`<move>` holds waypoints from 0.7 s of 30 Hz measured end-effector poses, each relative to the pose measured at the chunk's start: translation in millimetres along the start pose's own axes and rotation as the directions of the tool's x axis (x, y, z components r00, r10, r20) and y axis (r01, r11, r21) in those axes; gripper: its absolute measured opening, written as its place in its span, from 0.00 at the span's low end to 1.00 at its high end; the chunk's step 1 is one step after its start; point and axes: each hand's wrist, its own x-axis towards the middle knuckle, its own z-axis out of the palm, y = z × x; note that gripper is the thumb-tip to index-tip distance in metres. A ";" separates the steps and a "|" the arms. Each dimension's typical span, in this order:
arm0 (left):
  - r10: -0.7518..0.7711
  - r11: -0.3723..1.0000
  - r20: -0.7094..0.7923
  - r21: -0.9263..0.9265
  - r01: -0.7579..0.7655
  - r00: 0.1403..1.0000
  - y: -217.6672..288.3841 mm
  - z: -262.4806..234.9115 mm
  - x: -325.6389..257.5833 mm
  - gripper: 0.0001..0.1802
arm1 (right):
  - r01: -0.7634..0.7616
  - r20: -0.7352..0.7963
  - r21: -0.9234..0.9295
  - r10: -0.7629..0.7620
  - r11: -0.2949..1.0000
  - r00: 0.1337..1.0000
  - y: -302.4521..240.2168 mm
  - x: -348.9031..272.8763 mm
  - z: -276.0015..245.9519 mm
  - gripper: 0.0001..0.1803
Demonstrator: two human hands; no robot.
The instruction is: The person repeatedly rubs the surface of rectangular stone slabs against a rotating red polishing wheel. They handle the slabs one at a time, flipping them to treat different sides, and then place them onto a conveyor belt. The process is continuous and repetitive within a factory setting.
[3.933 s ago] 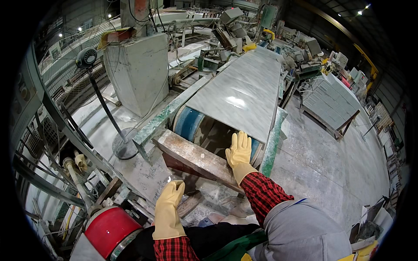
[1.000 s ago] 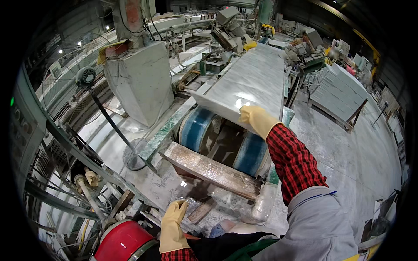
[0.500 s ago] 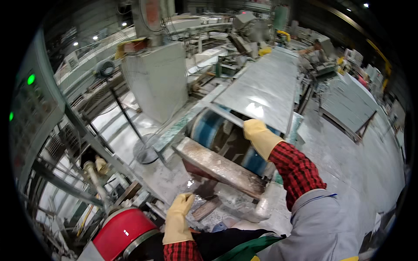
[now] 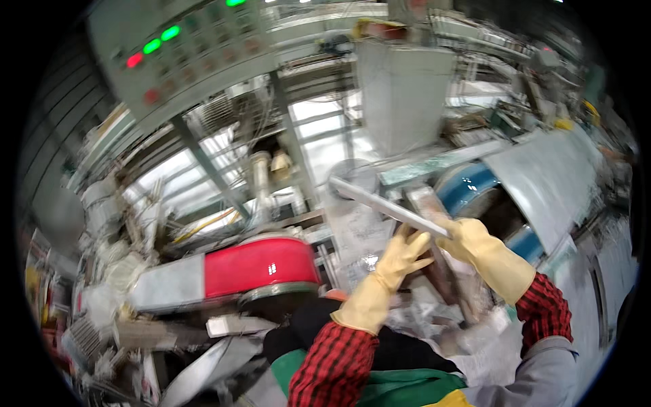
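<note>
A long, narrow, pale grey strip point(image 4: 380, 203) slants up and to the left from my right hand. My gloved right hand point(image 4: 485, 251) is closed around its near end, left of the blue-edged conveyor end point(image 4: 468, 190). Just below the strip, my gloved left hand point(image 4: 386, 278) has its fingers spread. Whether its fingertips touch the strip is hard to make out. Both hands wear cream rubber gloves over red-and-black checked cuffs.
A red belt point(image 4: 261, 264) rounds a roller at the lower left, with a pale grey piece point(image 4: 169, 281) on it. A control panel point(image 4: 196, 61) with lit lamps is at the upper left. A grey sheet point(image 4: 542, 176) covers the conveyor. Broken pale pieces lie below my hands.
My view has swung left. My right hand has come away from the conveyor's end with the strip, and my left hand has risen toward it, its fingers now spread.
</note>
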 end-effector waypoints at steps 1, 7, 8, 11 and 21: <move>0.125 0.975 -0.049 0.190 -0.114 0.991 7.3 -2.7 -10.0 0.24 | 0.135 -0.061 -0.050 -0.138 0.990 0.989 -12.2 4.5 13.4 0.16; 0.280 0.916 -0.558 -0.086 -0.391 0.781 46.5 0.6 -60.2 0.22 | 0.580 -0.403 -0.351 -0.678 0.735 0.614 -82.9 43.8 38.8 0.25; 0.331 0.904 -0.559 -0.044 -0.426 0.760 47.1 -5.9 -64.6 0.21 | 0.618 -0.378 -0.293 -0.683 0.729 0.626 -90.5 47.1 36.2 0.24; 0.373 0.805 -0.610 -0.160 -0.571 0.699 53.0 -39.4 -85.5 0.21 | 0.751 -0.262 0.080 -0.713 0.656 0.650 -130.7 48.4 -5.9 0.25; 0.264 0.865 -0.864 0.016 -0.502 0.428 74.1 -92.9 -135.8 0.21 | -0.344 0.287 0.933 0.361 0.103 0.887 -60.5 101.3 78.1 0.32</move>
